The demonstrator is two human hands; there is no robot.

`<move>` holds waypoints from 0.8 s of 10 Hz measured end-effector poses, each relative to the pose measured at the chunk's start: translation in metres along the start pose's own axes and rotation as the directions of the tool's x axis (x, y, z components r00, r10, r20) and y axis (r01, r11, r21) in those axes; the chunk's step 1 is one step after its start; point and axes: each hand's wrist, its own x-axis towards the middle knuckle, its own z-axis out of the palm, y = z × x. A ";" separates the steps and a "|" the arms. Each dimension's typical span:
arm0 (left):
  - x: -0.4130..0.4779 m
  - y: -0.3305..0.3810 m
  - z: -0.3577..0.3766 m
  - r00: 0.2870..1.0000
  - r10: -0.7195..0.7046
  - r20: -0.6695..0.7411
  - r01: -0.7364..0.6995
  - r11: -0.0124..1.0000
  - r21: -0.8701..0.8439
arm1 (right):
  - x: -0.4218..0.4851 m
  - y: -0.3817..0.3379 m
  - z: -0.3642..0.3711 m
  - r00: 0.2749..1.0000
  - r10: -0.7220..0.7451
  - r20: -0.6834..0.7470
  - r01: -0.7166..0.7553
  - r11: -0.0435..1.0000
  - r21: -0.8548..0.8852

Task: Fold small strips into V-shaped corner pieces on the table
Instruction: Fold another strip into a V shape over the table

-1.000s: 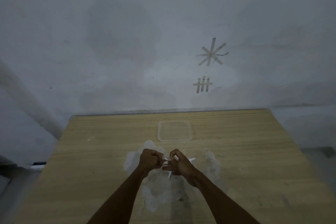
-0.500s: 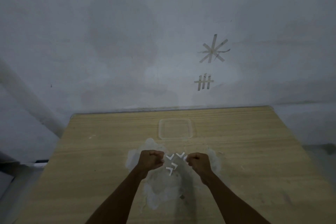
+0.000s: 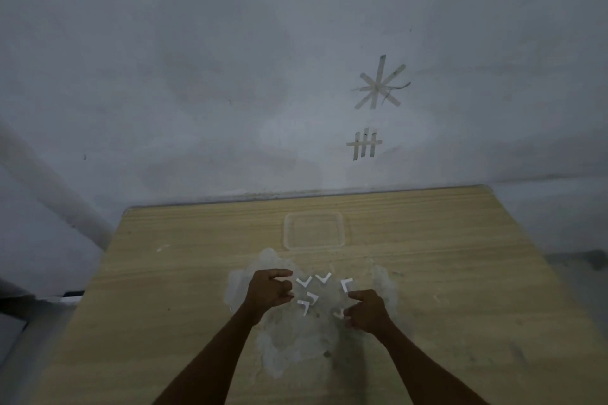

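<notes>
Two hands that were fists half a second ago have loosened and drawn apart. I see the left hand [image 3: 269,293] with forefinger out, gripping nothing. The right hand [image 3: 367,311] is closer to the near edge, its forefinger at a newly laid corner piece [image 3: 346,286]. Whether its other fingers pinch the white scrap [image 3: 339,314] I cannot tell. Four more folded pieces [image 3: 312,297] lie between the hands on the pale patch [image 3: 289,339] of the table [image 3: 460,273]. A clear tray [image 3: 316,214] sits toward the far edge.

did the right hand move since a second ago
Yes. The right hand has shifted right, away from the left hand, from below the clear tray to past its right edge.
</notes>
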 end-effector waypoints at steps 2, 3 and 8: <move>0.004 0.004 0.005 0.998 -0.020 -0.052 0.024 0.996 0.089 | 0.016 0.012 -0.013 0.982 -0.163 -0.093 0.152 0.981 -0.119; 0.004 0.004 0.010 0.992 -0.060 -0.109 0.075 0.988 0.134 | 0.012 0.001 -0.012 0.963 -0.213 -0.166 0.188 0.970 -0.154; -0.004 0.016 0.056 0.973 -0.126 -0.193 0.137 0.989 0.049 | -0.025 -0.065 0.007 0.750 -0.643 0.153 0.661 0.736 -0.147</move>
